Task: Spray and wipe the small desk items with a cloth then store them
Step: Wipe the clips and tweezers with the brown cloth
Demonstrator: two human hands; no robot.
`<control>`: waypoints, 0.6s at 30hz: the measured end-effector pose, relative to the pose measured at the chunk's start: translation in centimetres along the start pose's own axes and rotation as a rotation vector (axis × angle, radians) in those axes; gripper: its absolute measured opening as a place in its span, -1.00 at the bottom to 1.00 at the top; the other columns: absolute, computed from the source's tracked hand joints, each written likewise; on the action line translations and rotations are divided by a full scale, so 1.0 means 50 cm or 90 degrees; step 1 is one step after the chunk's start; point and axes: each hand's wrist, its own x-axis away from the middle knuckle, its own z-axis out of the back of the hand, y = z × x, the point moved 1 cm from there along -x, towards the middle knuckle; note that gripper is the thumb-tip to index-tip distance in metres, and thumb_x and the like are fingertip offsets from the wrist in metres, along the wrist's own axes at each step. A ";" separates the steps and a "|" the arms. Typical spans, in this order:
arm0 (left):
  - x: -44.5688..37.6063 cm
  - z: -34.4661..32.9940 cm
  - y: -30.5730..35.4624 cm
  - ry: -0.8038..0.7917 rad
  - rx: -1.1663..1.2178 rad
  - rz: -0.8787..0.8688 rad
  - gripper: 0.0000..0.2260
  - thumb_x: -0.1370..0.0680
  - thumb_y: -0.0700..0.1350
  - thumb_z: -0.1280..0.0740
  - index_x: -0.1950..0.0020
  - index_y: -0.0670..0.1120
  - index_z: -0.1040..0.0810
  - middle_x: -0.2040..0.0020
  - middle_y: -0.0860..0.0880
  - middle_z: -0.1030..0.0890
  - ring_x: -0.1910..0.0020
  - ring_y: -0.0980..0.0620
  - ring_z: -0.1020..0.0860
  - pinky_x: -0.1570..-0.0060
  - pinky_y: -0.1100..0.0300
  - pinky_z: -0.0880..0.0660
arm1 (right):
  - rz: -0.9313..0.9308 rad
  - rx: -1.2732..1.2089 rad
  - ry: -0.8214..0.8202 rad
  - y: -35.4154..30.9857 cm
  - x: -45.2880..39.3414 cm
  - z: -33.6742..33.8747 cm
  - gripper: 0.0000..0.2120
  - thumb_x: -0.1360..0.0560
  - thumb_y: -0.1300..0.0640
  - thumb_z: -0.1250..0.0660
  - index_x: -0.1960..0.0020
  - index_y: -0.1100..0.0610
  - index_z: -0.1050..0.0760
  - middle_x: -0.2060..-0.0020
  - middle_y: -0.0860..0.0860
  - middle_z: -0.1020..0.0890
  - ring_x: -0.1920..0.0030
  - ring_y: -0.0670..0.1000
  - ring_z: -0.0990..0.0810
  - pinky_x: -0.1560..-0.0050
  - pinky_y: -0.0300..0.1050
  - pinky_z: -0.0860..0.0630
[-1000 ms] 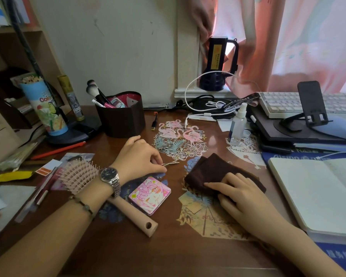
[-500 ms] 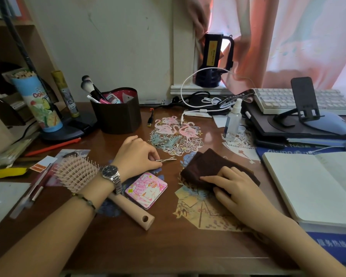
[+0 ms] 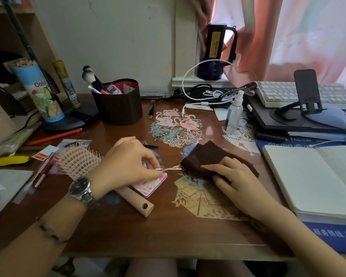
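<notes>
- Fingers (image 3: pixel 151 156) of left hand (image 3: pixel 128 162) curled, thumb and fingertips pinching one end of a small metal tool (image 3: pixel 169 168) (thin, silvery, can't tell exactly what it is).
- Tool's free end points right, tip touching the edge of the brown cloth (image 3: pixel 206 156).
- Right hand (image 3: pixel 231 176) on the cloth's near edge, fingers bent and gripping the fabric; cloth is folded, lying on the desk (image 3: pixel 168 226) over paper-cut decals.
- Left hand sits above the pink mirror case (image 3: pixel 150 185), which lies against the hairbrush (image 3: pixel 84 162) handle.
- Spray bottle (image 3: pixel 233 114) upright behind the cloth, near the flamingo decal (image 3: pixel 176 126), well apart from both hands.
- Brown holder (image 3: pixel 118 104) with makeup brushes at back left; a small dark clip (image 3: pixel 151 146) lies just beyond the left hand.
- Open notebook (image 3: pixel 316 176) at right; keyboard (image 3: pixel 300 94) and phone stand (image 3: pixel 306 92) behind it.
</notes>
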 end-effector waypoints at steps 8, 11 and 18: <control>0.010 -0.066 0.044 -0.064 0.000 -0.030 -0.73 -0.34 0.30 -0.39 0.16 0.16 -0.67 0.30 0.24 -0.61 0.10 0.30 -0.45 -0.36 0.28 0.02 | 0.013 -0.031 -0.028 0.005 0.002 0.004 -0.63 -0.55 -0.01 -0.12 -0.33 -0.16 -0.42 0.08 -0.12 -0.46 0.04 -0.05 -0.41 -0.01 0.03 -0.43; 0.005 -0.084 0.057 -0.048 -0.007 -0.041 -0.71 -0.35 0.32 -0.37 0.13 0.15 -0.66 0.29 0.25 -0.59 0.06 0.28 -0.42 -0.37 0.28 0.03 | 0.019 -0.018 -0.027 0.007 0.002 0.002 -0.62 -0.54 -0.06 -0.08 -0.33 -0.16 -0.42 0.08 -0.13 -0.45 0.06 -0.04 -0.42 0.02 0.03 -0.44; 0.012 -0.086 0.044 0.005 0.004 -0.037 -0.72 -0.33 0.34 -0.36 0.16 0.18 -0.64 0.30 0.27 -0.57 0.03 0.28 -0.42 -0.36 0.31 0.08 | 0.059 0.085 -0.023 -0.001 0.005 -0.006 -0.59 -0.53 -0.04 -0.02 -0.31 -0.13 -0.45 0.11 -0.13 -0.42 0.12 -0.07 -0.38 0.11 -0.08 -0.42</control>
